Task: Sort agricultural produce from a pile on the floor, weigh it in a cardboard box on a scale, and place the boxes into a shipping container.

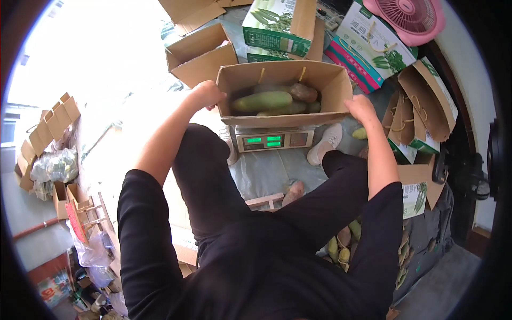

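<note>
An open cardboard box [277, 120] sits on a digital scale [293, 140] whose green display is lit. Inside lie several long green vegetables, such as a thick pale-green one [262, 101] that looks like a radish, and a reddish-brown root [303, 93]. My left hand [207, 95] is closed on the box's left edge, thumb side toward the opening. At the right edge, my right hand [361, 108] grips the cardboard with bent fingers. Two yellow cord handles show against the far inner wall.
White shoes [326, 143] flank the scale. Other cartons stand beyond, including a green-and-white box [277, 24] and an open brown box [201, 55]. A pink fan [408, 18] rests at far right. Folded cartons [421, 104] lean at right. Loose roots [341, 246] lie near my right leg.
</note>
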Available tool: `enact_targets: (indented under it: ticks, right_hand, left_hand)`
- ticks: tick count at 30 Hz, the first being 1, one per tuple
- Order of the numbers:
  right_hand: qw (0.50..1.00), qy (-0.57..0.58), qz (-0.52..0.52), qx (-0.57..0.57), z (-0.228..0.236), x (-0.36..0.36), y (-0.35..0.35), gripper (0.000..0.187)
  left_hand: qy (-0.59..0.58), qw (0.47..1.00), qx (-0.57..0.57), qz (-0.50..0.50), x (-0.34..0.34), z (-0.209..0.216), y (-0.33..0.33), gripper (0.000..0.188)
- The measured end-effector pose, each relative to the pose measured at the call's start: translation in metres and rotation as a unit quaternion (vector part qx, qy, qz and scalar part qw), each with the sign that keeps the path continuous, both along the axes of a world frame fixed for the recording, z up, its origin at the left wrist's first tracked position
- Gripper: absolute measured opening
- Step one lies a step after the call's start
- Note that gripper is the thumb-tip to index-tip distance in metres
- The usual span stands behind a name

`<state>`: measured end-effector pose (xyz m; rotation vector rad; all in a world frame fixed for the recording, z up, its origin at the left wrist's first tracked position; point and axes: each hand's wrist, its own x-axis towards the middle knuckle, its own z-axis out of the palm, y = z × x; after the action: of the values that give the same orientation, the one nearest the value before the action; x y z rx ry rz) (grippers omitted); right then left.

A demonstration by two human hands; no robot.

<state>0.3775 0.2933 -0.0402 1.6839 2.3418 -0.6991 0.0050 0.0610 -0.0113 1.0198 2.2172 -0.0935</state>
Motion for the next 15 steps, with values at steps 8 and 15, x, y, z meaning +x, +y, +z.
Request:
enact_targets:
  ticks: [8, 15]
  right_hand:
    - [0.995, 0.010, 0.045, 0.087, 0.047, -0.041, -0.016, 0.035]
    - [0.972, 0.048, 0.158, 0.168, 0.098, -0.121, -0.046, 0.033]
  left_hand:
    - [-0.052, 0.975, 0.175, 0.122, -0.046, -0.058, -0.025, 0.029]
    - [0.178, 0.939, 0.222, -0.195, -0.107, -0.114, -0.104, 0.013]
